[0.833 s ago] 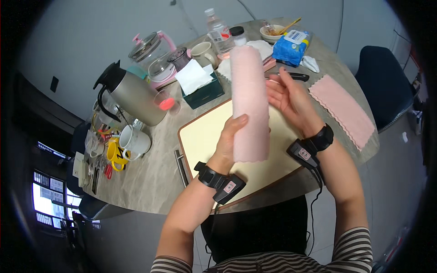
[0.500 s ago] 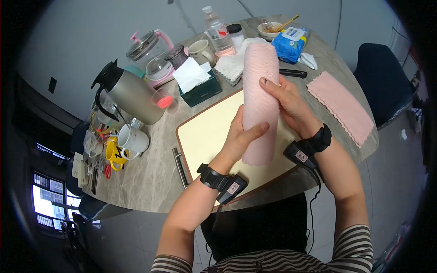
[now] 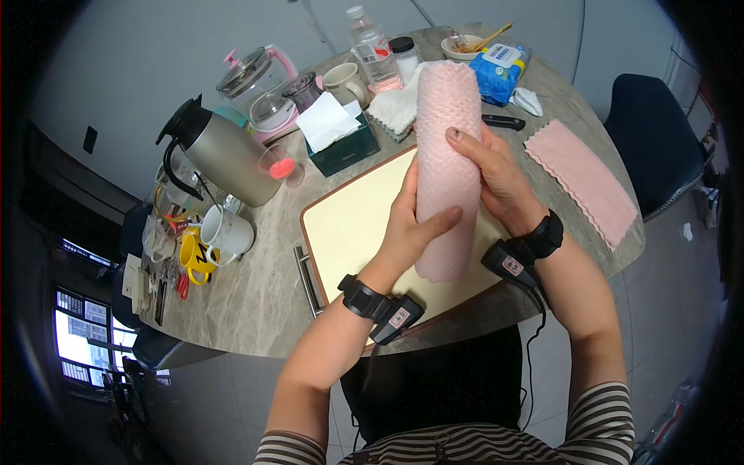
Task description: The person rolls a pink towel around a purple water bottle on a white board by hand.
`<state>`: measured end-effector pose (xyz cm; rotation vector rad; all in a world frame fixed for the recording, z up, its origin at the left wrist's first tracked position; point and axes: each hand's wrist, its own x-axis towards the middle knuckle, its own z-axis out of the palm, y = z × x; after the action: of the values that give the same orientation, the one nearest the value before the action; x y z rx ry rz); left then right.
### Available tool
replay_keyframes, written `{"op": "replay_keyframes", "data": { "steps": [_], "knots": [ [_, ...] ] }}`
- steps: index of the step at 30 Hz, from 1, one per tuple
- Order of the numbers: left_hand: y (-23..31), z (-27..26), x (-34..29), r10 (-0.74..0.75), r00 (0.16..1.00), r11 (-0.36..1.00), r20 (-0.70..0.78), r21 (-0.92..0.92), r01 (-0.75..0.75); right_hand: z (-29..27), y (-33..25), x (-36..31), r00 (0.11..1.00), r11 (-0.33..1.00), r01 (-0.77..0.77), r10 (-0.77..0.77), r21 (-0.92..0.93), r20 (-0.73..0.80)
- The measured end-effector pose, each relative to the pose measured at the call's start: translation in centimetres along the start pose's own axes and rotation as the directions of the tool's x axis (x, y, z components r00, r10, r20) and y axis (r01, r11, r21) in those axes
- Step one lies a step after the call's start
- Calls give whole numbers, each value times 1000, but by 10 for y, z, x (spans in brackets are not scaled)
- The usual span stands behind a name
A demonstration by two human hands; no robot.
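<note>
A roll of pink, textured cloth is held upright above a cream board with a brown rim. My left hand grips its lower left side, the thumb lying across the front. Higher up on the right, my right hand is wrapped round the same roll, its thumb pressed on the front. The fingers behind the roll are hidden. To the right of my hands, a folded pink cloth with a scalloped edge lies flat on the table.
On the left stand a steel thermos jug, a white mug and a yellow mug. Behind the board are a green tissue box, a water bottle, a knife and a blue wipes pack. A chair stands at right.
The roll's top has tipped slightly farther away and to the right in the view. Both hands keep their hold, with only a small shift.
</note>
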<state>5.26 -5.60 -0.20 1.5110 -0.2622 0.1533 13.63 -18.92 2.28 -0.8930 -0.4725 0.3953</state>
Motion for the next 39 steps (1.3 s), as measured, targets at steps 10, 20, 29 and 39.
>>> {"op": "replay_keyframes", "data": {
  "steps": [10, 20, 29, 39],
  "knots": [
    [-1, -1, -1, -136, 986, 916, 98, -367, 163, 2, -2, -2, 999, 1000, -5, 4, 22, 42],
    [-2, -1, 0, -129, 989, 941, 69, -306, 144, -1, -1, 0, 996, 979, 29, -44, -202, -73],
    [-13, -9, 3, -197, 978, 837, 69, -507, 205, 7, -9, -6, 995, 977, 97, -91, -188, 39],
    [-20, -15, 5, -334, 905, 686, 263, -590, 425, -5, -3, 0, 995, 985, -64, 50, 160, 89]
  ]
}}
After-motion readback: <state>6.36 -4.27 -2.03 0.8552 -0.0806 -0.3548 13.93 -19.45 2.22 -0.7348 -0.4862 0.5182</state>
